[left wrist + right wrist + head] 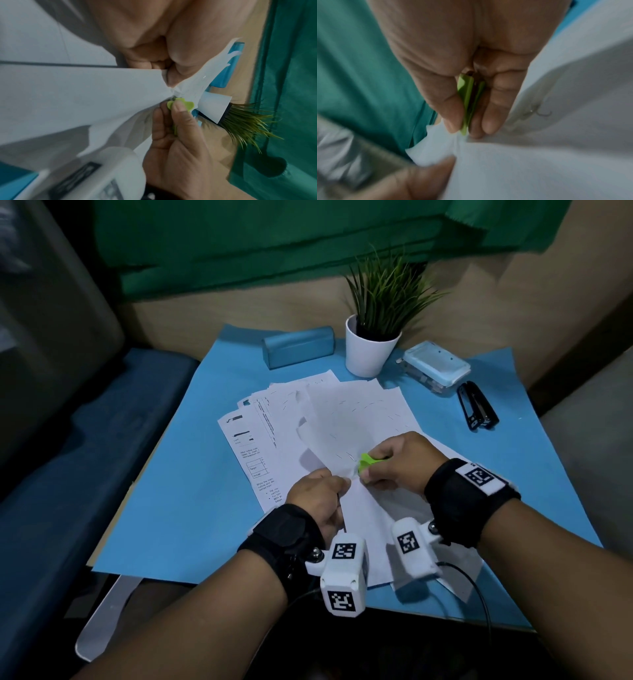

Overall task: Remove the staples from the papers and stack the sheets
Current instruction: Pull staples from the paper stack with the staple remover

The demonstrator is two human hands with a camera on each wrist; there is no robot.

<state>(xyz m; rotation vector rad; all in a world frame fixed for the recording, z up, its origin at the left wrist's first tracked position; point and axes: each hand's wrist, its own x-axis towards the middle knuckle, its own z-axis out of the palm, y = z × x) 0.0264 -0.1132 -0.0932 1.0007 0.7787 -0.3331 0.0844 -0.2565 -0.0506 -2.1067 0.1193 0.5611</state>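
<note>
My left hand (337, 484) pinches the puckered corner of a stapled set of white sheets (363, 508), lifted a little off the table. Against that corner my right hand (368, 470) squeezes a small green staple remover (368, 462). From the left wrist, the remover (180, 104) bites at the bunched paper (102, 92) just under my left fingertips (173, 78). The right wrist view has the green remover (467, 102) clamped between thumb and fingers, its tip at the paper (505, 162). A loose bent staple (542, 112) lies on a sheet nearby. More sheets (308, 412) are fanned out behind.
A blue mat (191, 474) covers the table. At the back stand a blue case (298, 347), a white pot with a plant (371, 350) and a light-blue box (435, 366). A black stapler (476, 405) lies at the right. A cable (479, 594) runs off the front edge.
</note>
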